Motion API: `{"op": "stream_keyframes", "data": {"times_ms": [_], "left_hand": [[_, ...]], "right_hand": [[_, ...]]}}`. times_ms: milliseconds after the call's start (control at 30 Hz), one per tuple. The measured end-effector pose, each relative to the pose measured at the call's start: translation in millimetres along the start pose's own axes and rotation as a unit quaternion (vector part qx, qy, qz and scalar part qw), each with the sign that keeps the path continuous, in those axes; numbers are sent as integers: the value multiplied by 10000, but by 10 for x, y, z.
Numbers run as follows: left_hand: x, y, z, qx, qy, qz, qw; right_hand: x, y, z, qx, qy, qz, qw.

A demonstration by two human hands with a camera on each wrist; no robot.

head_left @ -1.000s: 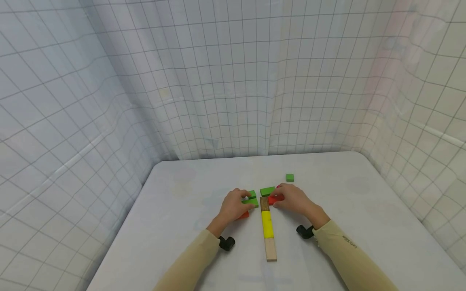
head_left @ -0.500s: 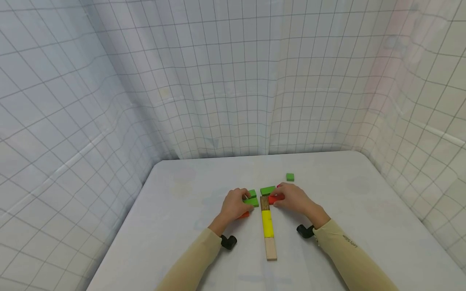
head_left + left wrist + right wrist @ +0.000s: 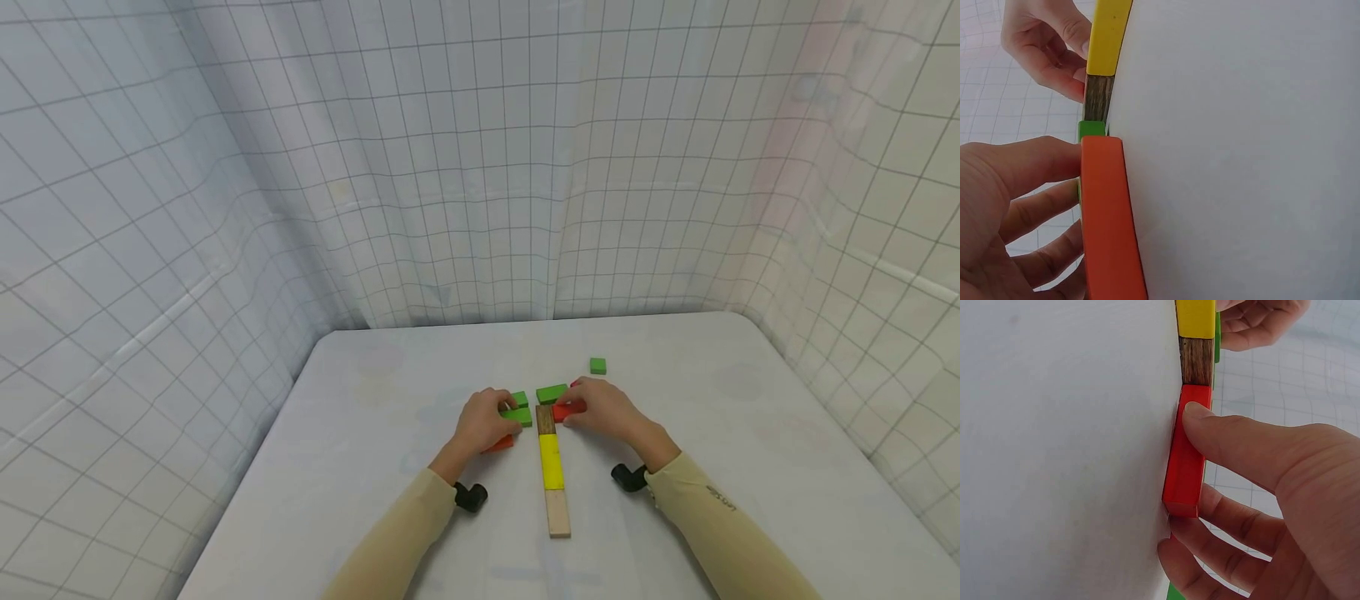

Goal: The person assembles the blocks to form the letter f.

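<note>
Left hand (image 3: 480,422) pinches green block (image 3: 520,417), thumb near side, fingers far side; right hand (image 3: 604,408) grips red block (image 3: 1185,462), thumb on near face; brown block (image 3: 546,421) between.

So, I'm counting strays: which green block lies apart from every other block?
The small green block farthest back, beyond the right hand. The other green blocks lie closer in, grouped near the hands with blocks beside them.

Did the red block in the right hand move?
No: in the head view, the red block looks just as far from the table's back edge as before.
</note>
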State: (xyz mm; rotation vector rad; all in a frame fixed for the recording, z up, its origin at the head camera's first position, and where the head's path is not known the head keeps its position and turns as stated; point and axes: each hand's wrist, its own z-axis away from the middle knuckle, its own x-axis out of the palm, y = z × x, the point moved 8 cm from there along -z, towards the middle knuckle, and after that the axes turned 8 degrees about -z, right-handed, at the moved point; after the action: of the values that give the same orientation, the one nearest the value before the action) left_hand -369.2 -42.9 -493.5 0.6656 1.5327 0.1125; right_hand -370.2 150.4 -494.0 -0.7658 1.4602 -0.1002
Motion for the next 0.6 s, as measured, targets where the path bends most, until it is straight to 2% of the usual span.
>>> {"op": "stream_keyframes", "data": {"times_ms": [300, 600], "left_hand": [[-16, 26, -29, 81, -24, 172, 9998], [45, 2, -93, 45, -115, 139, 9998]], "right_hand": [[1, 11, -7, -18, -1, -8, 10000], [3, 9, 0, -5, -2, -63, 10000]]}}
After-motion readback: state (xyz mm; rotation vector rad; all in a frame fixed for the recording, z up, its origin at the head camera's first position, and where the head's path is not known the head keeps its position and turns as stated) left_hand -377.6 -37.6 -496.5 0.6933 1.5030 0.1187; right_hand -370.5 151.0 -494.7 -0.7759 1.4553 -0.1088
